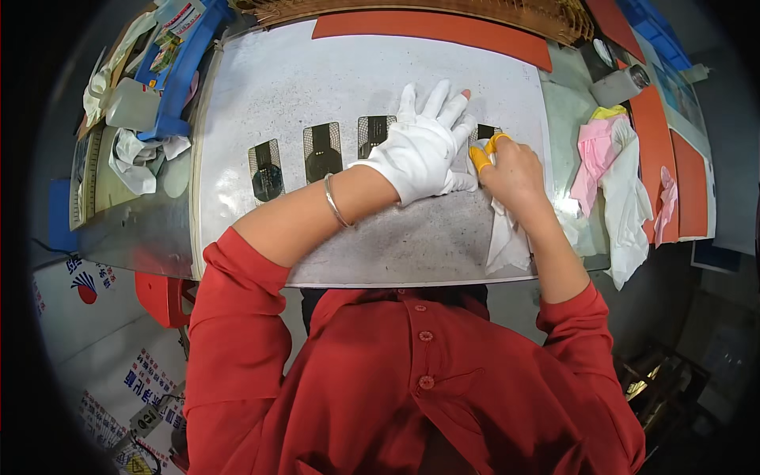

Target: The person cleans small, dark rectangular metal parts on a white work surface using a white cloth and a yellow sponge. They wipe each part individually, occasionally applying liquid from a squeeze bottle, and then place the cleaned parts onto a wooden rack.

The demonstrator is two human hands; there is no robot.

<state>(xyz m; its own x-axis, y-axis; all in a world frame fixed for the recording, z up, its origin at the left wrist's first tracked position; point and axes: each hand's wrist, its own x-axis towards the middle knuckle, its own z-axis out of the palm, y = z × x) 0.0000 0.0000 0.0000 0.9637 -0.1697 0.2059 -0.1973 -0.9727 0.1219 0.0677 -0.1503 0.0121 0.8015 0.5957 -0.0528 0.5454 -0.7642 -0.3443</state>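
Four dark plates point(322, 156) lay in a row on a bench's point(564, 83) white sheet point(277, 75), a red stool point(161, 299) below.
Three pointed mesh ends away, long axes roughly near-to-far; the fourth was mostly covered. The left hand point(427, 146) spread its grip flat, partly over the third; the right hand point(511, 172) closed its grip on a cloth point(507, 244) at the fourth.

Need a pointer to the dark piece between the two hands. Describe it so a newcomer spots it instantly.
Find the big white sheet, crossed by a row of four dark pieces. Go to the row's right end, between the gloved left hand and the right hand, which wears yellow finger covers. The dark piece there is the most hidden of the row: just a small part shows.
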